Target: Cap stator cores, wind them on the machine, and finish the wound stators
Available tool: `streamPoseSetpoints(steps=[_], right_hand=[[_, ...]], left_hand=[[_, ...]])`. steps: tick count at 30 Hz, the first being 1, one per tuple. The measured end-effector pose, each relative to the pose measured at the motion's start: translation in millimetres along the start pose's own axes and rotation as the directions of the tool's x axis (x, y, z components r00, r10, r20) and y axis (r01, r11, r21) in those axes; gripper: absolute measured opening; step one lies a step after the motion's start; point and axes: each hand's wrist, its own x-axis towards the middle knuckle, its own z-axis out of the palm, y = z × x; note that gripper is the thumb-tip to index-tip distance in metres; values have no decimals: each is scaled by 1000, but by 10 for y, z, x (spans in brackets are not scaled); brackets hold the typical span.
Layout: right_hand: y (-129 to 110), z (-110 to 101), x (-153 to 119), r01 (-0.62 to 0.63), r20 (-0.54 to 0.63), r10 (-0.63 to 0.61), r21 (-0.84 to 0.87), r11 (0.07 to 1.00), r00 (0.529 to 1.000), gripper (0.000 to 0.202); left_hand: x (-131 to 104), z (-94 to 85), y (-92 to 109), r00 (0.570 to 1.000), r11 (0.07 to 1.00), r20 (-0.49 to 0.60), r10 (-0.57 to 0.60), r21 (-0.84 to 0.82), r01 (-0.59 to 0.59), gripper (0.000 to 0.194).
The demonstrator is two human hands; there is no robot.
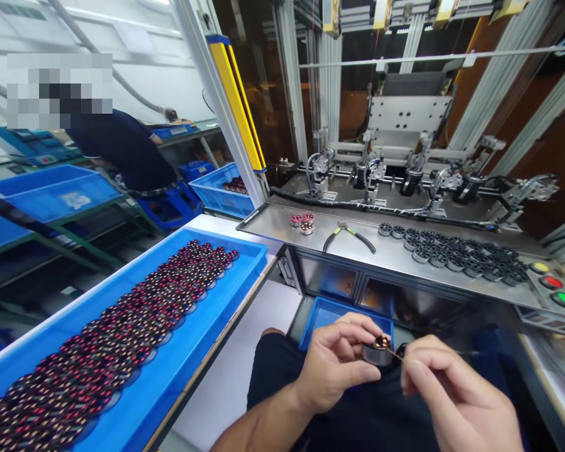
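Above my lap, my left hand (341, 358) grips a round metal motor part (376, 355) with copper windings showing on top. Just right of it, my right hand (452, 389) is closed in a pinch on a thin wire (396, 355) that runs to the part. Green-and-black cutting pliers (348, 237) lie with handles spread on the metal ledge. Left of the pliers sit several wound parts (306, 226) with red and copper coils. Many dark unwound cores (466, 251) stand in rows on the ledge's right side.
At left, a long blue tray (235, 301) holds many wound parts. A small blue bin (317, 314) sits behind my hands. The winding machine (409, 113) stands beyond the ledge, its coloured buttons (553, 282) at right. A person in dark clothes (122, 147) sits at back left.
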Motion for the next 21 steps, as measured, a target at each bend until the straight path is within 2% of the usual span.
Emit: streamPoseSetpoints(steps=[2,6,10,12,14,17,18,19,21], right_hand=[[82,59,-82,-166,111,146,202,965,983,27],[220,183,-193,-416,316,289,492,765,904,30],[268,225,-200,-538,380,383,646,541,842,29],[290,229,-192,-569,423,393,704,426,817,38],[321,245,-193,-550,444,339,753,361,829,46],[375,265,-210,-511,445,253,774,373,859,41],[393,258,-215,-509,444,249,761,403,861,40],[409,239,-217,-491,426,245,739,461,871,41],[437,170,-208,-355,298,205,643,679,932,38]], left_hand=[[34,-9,17,1000,1000,-9,-1,-3,1,31],[80,-16,35,999,999,41,29,-42,-27,30],[113,-23,35,991,996,100,84,-36,-80,31],[133,-21,50,983,992,137,123,-3,-123,34],[152,-13,83,966,984,202,158,46,-171,35],[162,-2,148,926,963,345,154,159,-219,31],[159,-4,168,912,943,378,160,216,-255,37],[151,-9,185,903,912,391,179,279,-302,49],[120,-16,205,916,826,331,229,432,-363,76]])
